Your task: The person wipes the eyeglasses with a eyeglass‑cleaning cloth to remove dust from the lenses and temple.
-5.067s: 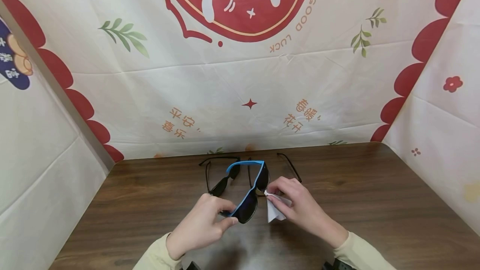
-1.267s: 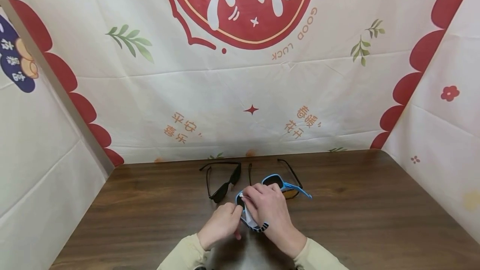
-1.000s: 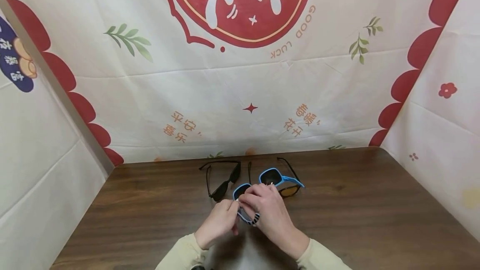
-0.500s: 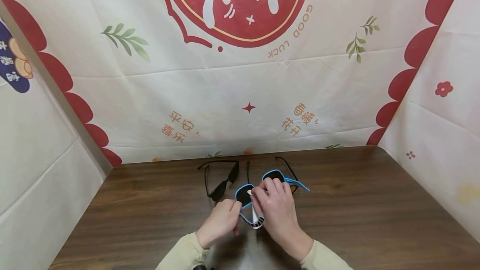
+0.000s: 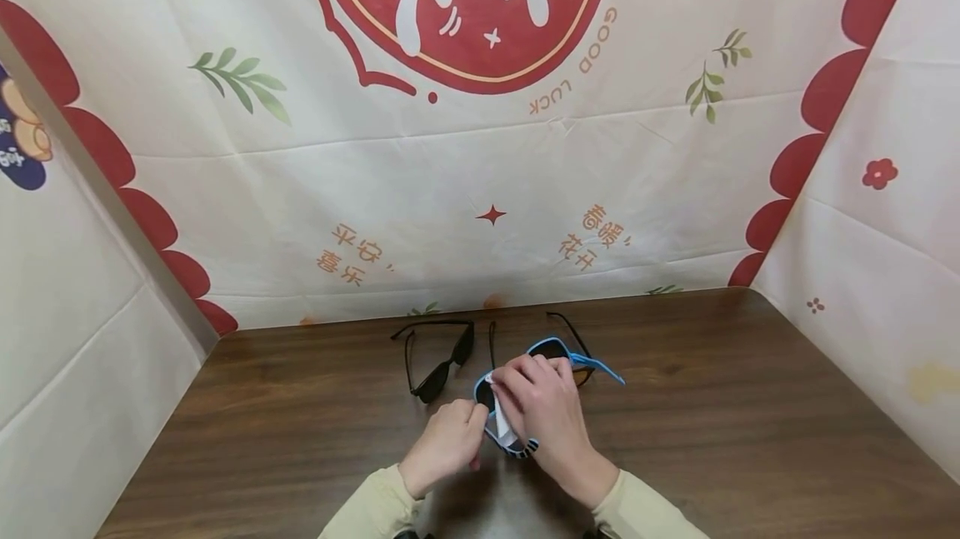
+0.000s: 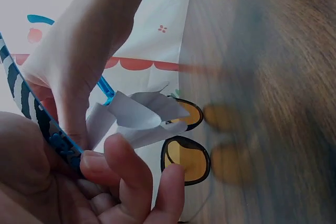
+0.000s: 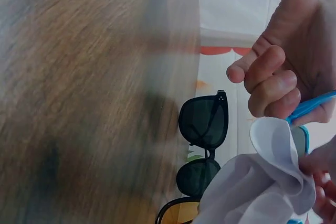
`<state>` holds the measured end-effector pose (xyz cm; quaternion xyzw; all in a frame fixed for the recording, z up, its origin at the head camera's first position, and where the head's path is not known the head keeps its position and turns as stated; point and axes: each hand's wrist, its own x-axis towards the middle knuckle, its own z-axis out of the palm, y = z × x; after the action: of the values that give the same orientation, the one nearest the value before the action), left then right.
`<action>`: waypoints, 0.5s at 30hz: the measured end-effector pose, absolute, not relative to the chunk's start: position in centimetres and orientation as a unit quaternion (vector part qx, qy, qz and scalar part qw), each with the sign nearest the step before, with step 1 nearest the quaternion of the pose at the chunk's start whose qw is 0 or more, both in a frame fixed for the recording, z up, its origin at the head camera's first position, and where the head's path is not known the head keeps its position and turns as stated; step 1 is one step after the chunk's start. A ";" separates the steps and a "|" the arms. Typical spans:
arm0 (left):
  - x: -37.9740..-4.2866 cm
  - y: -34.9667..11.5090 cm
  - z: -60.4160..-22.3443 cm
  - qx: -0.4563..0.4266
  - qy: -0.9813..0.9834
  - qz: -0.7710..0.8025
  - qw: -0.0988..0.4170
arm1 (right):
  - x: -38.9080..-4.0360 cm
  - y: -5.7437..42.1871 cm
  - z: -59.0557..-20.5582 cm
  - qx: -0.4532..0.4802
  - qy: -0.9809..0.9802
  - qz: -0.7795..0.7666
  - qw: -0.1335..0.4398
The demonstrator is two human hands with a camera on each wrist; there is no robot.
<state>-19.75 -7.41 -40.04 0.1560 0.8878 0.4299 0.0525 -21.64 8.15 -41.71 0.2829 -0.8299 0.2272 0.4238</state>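
Observation:
Blue-framed sunglasses (image 5: 553,347) with dark lenses are held above the table, the inner side of the lenses towards me. My left hand (image 5: 447,441) grips them by the left end of the frame, near a temple with black-and-white stripes (image 6: 26,93). Between the fingers of my right hand (image 5: 547,414) is a white cloth (image 5: 506,426), pressed to the left lens. That hand hides the nose bridge and part of the right lens. In the right wrist view the cloth (image 7: 257,182) hangs in folds below the frame.
Black sunglasses (image 5: 435,381) lie unfolded on the wooden table (image 5: 300,439), left of the hands. Black-framed glasses with amber lenses (image 6: 188,161) lie behind the held pair, partly hidden in the head view. A printed cloth backdrop (image 5: 450,172) rises at the table's far edge.
About five seconds ago the blue sunglasses were turned sideways, with the cloth apart from them. Since then they have swung round, and the right hand's cloth has come onto the left lens, shifting slightly across it.

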 end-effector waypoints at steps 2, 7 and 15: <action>-19.8 -7.4 -40.2 0.158 0.887 0.431 0.049 | -21.7 8.2 -41.8 0.311 -0.822 0.242 0.412; -19.9 -7.8 -40.4 0.153 0.880 0.447 0.052 | -21.5 8.2 -42.1 0.352 -0.823 0.259 0.364; -20.0 -8.1 -40.0 0.152 0.868 0.468 0.063 | -20.8 9.3 -42.8 0.352 -0.830 0.232 0.364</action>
<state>-20.04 -8.14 -39.96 0.1521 0.8682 0.4682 0.0627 -20.77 9.27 -42.76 0.3519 -0.8305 0.2318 0.3643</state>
